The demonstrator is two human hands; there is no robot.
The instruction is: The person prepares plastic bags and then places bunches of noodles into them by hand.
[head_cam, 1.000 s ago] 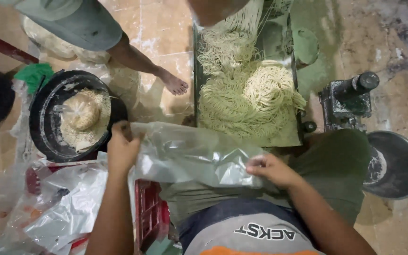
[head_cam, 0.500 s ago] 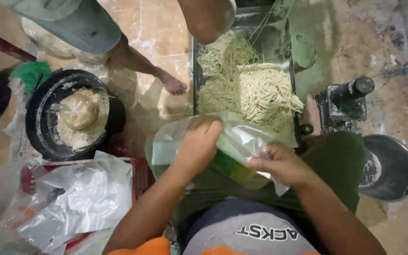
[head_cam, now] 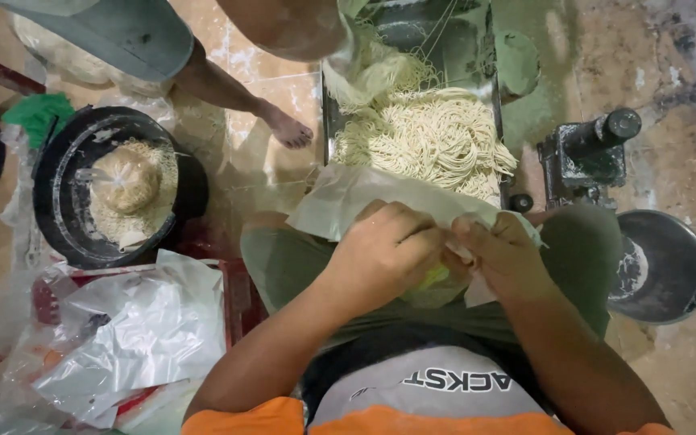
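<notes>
- Left hand (head_cam: 388,250) and right hand (head_cam: 503,254) meet over the lap; each grip is pinched on the edge of a clear plastic bag (head_cam: 348,201), fingertips rubbing its mouth, likely to part the layers.
- Bag lies across the thighs, touching the near end of the metal tray (head_cam: 489,48) heaped with pale noodles (head_cam: 428,133), close for filling.
- Black bucket (head_cam: 58,217) at left holds a bagged noodle bundle (head_cam: 126,177).
- Spare plastic sheets (head_cam: 138,330) are piled just beside the left knee, within reach.
- Another person's bare foot (head_cam: 287,129) rests on the floor between bucket and tray.
</notes>
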